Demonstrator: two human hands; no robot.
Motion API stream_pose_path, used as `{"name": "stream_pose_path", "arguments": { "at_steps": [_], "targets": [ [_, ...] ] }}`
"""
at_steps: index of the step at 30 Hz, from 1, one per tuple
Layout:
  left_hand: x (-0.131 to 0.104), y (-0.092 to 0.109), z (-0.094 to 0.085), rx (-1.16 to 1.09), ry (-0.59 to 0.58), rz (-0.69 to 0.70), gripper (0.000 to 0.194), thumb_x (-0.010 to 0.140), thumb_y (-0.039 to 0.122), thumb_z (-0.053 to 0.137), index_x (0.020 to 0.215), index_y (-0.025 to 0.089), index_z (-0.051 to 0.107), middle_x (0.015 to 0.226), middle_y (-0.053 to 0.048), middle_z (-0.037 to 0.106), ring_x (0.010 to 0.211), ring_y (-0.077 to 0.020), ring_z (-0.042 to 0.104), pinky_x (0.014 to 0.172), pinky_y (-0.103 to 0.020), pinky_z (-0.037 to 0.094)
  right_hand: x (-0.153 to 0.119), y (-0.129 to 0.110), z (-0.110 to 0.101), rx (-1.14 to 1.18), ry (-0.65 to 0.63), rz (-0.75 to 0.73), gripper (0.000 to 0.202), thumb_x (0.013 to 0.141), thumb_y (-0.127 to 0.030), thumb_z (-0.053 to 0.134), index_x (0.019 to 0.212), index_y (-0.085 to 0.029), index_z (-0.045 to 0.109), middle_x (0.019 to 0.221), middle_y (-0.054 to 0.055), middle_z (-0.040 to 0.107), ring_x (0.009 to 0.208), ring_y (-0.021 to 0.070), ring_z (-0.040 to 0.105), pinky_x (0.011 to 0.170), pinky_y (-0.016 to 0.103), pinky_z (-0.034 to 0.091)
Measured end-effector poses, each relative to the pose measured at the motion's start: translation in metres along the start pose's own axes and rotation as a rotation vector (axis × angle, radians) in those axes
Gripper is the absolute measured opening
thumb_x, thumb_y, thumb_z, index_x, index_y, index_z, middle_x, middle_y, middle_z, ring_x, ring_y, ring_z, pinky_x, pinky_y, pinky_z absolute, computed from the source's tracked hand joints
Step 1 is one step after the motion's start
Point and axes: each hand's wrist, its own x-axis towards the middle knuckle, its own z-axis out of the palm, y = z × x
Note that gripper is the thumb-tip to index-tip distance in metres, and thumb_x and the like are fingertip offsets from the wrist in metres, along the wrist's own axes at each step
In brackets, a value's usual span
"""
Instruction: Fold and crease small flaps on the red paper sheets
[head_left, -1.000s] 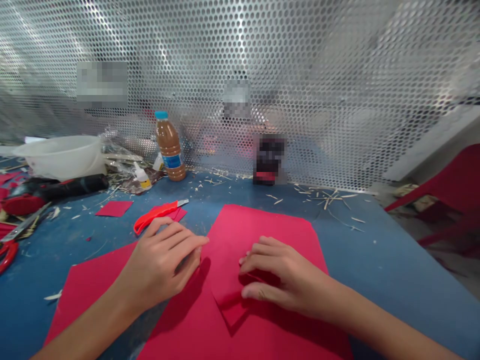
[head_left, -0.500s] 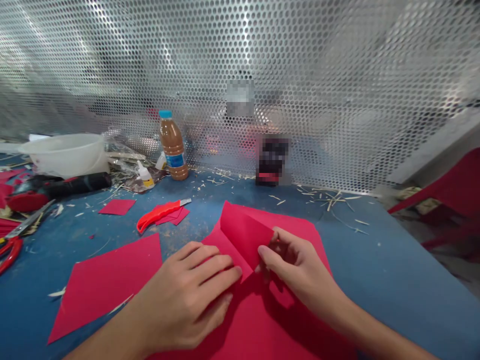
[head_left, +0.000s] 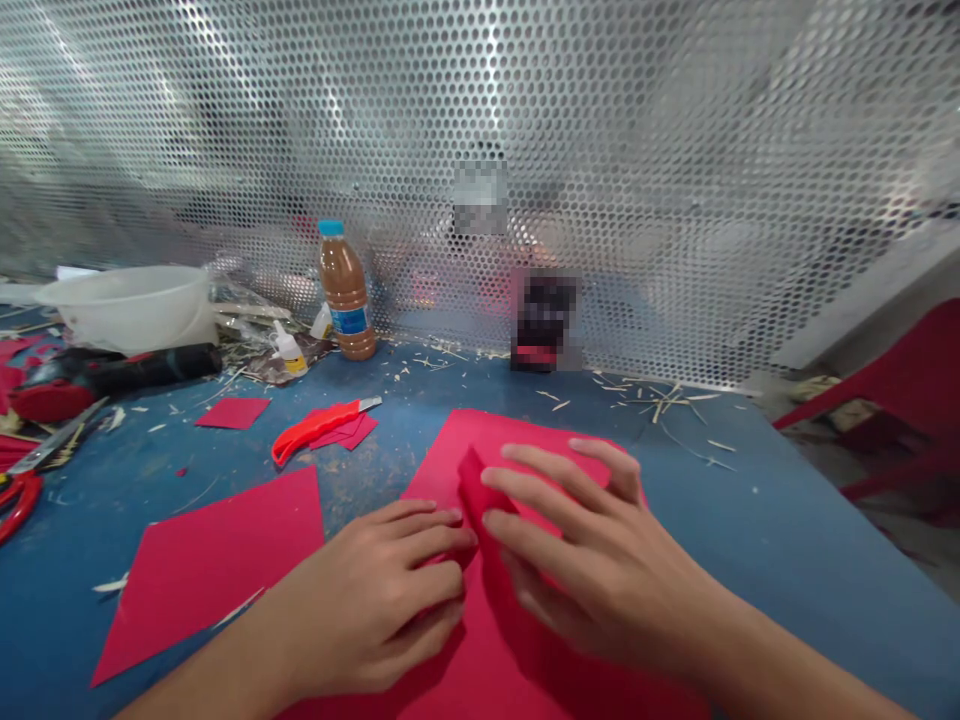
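Observation:
A small folded piece of red paper stands partly raised between my two hands, above a large red sheet on the blue table. My left hand has its fingers curled at the paper's left side; its thumb and anything beneath the fingers are hidden. On the right, my right hand has its fingers spread, their tips against the right side of the folded paper. Another red sheet lies to the left of my left hand.
An orange-red cutter lies on small red pieces. Behind stand a brown bottle, a glue bottle and a white tub. Scissors and a black-red tool are at left. A perforated metal sheet rises behind.
My right hand has opened from its pinch on the paper and turned with fingers spread. The raised flap now stands narrower and more upright, nearer the middle. My left hand has shifted slightly.

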Motion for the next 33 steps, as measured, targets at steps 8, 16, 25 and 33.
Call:
{"name": "stream_pose_path", "arguments": {
  "at_steps": [8,16,25,33],
  "targets": [
    [0.000,-0.003,0.002,-0.024,0.049,-0.004,0.024,0.105,0.020,0.049,0.111,0.021,0.073,0.130,-0.004,0.076,0.122,-0.0248,0.071,0.109,-0.046,0.056,-0.005,0.006,0.007,0.071,-0.262,0.046,0.022,0.101,-0.039,0.057,0.110,-0.023,0.068,0.131,0.011,0.074,0.136,0.0372,0.057,0.118,0.060,0.015],
    [-0.004,-0.008,0.006,0.189,-0.082,-0.204,0.056,0.104,0.037,0.054,0.157,0.017,0.050,0.164,-0.012,0.046,0.146,-0.0343,0.052,0.114,-0.056,0.054,-0.009,0.016,0.018,0.155,-0.293,0.088,0.070,0.098,-0.048,0.062,0.157,-0.013,0.049,0.159,0.015,0.053,0.149,0.0345,0.047,0.127,0.058,0.028],
    [0.001,0.010,0.021,0.275,0.006,-0.216,0.051,0.103,0.029,0.052,0.149,0.007,0.058,0.154,-0.018,0.056,0.140,-0.0384,0.059,0.109,-0.056,0.058,-0.011,0.004,0.023,0.120,-0.299,0.178,0.071,0.095,-0.049,0.063,0.154,-0.011,0.054,0.159,0.019,0.051,0.145,0.0414,0.051,0.121,0.062,0.040],
    [0.007,0.011,0.019,0.140,0.064,-0.439,0.062,0.096,0.040,0.063,0.151,0.014,0.053,0.148,-0.017,0.063,0.130,-0.0421,0.061,0.103,-0.065,0.055,-0.003,-0.001,0.022,0.191,-0.274,0.334,0.061,0.095,-0.039,0.063,0.149,-0.011,0.056,0.144,0.021,0.063,0.129,0.0397,0.059,0.114,0.065,0.044]
  ]
}}
